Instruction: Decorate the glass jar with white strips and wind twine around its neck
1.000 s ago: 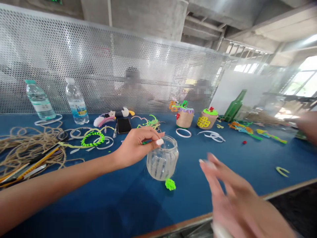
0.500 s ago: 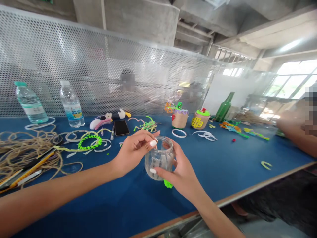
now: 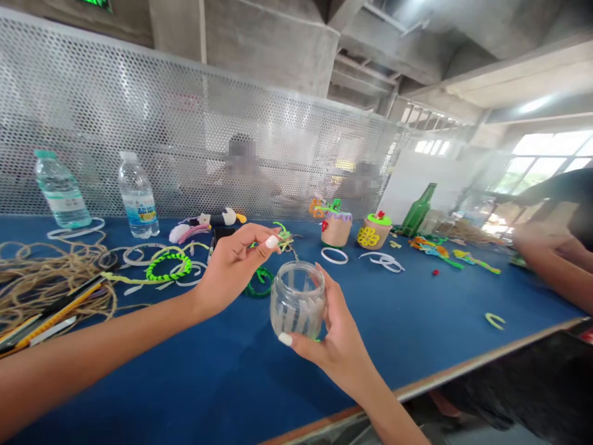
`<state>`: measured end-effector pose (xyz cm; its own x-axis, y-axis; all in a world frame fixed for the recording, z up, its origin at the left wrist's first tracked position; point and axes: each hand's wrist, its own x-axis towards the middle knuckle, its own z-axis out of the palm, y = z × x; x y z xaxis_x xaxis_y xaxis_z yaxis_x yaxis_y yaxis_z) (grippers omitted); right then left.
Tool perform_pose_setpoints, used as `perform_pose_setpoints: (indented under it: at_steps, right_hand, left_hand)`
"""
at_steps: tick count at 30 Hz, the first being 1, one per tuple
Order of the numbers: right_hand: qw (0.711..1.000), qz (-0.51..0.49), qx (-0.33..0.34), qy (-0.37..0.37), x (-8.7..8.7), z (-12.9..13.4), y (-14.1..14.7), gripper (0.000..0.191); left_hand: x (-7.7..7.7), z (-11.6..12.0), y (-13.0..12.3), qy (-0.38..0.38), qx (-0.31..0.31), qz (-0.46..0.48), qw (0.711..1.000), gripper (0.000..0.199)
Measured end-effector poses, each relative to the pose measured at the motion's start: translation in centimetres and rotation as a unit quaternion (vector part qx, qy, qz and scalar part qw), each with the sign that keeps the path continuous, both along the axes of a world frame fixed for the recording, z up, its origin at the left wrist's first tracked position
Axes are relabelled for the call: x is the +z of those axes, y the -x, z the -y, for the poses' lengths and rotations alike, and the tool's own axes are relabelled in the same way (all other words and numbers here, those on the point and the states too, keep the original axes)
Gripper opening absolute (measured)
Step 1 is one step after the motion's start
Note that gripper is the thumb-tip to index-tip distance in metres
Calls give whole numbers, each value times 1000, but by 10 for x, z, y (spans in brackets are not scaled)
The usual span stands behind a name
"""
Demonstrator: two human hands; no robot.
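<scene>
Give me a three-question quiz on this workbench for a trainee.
1. Which hand grips the clear glass jar?
2. True or false: the tall green glass bottle lies on its side on the blue workbench.
3. What colour is the cap on the leftmost clear plastic water bottle?

Key: 1. The right hand. 2. False, it stands upright. 3. Teal.
</scene>
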<state>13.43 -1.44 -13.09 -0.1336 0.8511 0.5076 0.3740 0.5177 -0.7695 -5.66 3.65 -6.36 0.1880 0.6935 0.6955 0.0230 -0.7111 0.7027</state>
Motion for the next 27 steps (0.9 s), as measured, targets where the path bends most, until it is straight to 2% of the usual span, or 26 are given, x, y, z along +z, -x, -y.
perform_pose_setpoints:
  at_steps: [3,6,9,12,16,22,27]
  right_hand:
    - [999,32,3,-14,2,1,-1,83]
    - [993,57,-90,-43,1,4,10,88]
    - [974,71,-193,-90,-6,10,30,94]
    - [970,84,-193,-122,-14,19,45,87]
    - [972,86,-163,-143,-20,30,49,79]
    - [960,30,-240,-144,-22,30,52,82]
    - [953,54,-233,-185,-22,28,55,76]
  left_hand:
    - [16,13,3,-76,50,-70,993,28]
    - [27,24,6,-112,74,-149,980,30]
    - [30,28,8,-127,58,-268,953,18]
    - [25,32,8,-183,46,-348,918,17]
    - [20,37,9,-261,51,-364,893,14]
    - [24,43,13,-317,42,-391,863,15]
    - [16,51,17,-448,139,-399,788,23]
